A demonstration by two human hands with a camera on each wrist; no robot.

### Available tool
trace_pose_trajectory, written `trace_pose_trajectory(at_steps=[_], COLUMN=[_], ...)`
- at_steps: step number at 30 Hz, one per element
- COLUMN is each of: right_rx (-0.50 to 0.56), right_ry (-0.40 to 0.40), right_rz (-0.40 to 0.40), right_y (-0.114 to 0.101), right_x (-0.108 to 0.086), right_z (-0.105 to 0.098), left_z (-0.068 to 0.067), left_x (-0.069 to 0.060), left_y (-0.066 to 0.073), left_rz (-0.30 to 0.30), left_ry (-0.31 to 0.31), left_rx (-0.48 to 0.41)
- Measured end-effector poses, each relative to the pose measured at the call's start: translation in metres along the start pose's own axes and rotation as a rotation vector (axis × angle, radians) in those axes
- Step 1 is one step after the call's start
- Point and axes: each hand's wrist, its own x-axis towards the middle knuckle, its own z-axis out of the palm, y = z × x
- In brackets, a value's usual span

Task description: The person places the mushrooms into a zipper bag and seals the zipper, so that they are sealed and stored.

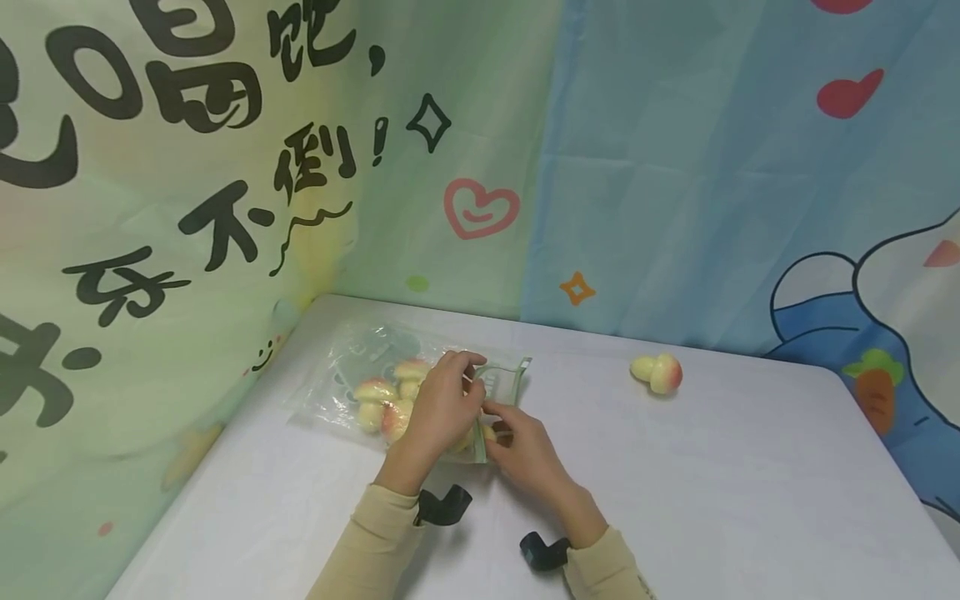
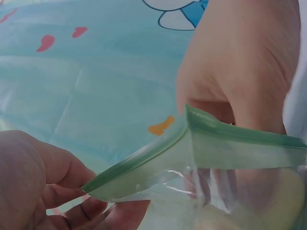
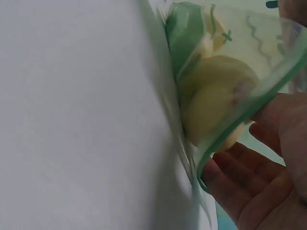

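Observation:
A clear bag with a green rim (image 1: 517,379) lies on the table, with several yellow-and-pink toy mushrooms (image 1: 375,392) inside. My left hand (image 1: 442,404) reaches over its open end; in the left wrist view the left hand (image 2: 43,182) pinches a corner of the green rim (image 2: 139,155). My right hand (image 1: 528,450) is at the mouth of the bag. Seen from the right wrist, the right hand (image 3: 268,167) has thumb and fingers around a yellow toy mushroom (image 3: 211,110) at the opening, partly hidden behind the green rim (image 3: 240,115).
Another toy mushroom (image 1: 660,373) lies apart on the white table (image 1: 720,483), toward the back right. Printed cloth (image 1: 637,208) hangs behind the table and along its left side. Dark wrist-worn devices show near both sleeves.

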Motion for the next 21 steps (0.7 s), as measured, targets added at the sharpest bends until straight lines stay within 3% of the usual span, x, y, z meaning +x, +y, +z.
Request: trace_pose_trajectory(at_steps=[8, 16, 21], right_rx=[0.022, -0.017, -0.041], right_ry=[0.098, 0.210, 0.337], right_rz=[-0.016, 0.140, 0.164], right_y=[0.013, 0.029, 0.037], right_x=[0.007, 0.008, 0.009], right_z=[-0.027, -0.060, -0.077], left_z=[-0.003, -0.006, -0.007], left_x=[0.000, -0.001, 0.001], left_y=[0.000, -0.003, -0.001], left_rz=[-0.019, -0.044, -0.027], left_ry=[-0.002, 0.000, 0.013], left_rx=[-0.011, -0.008, -0.009])
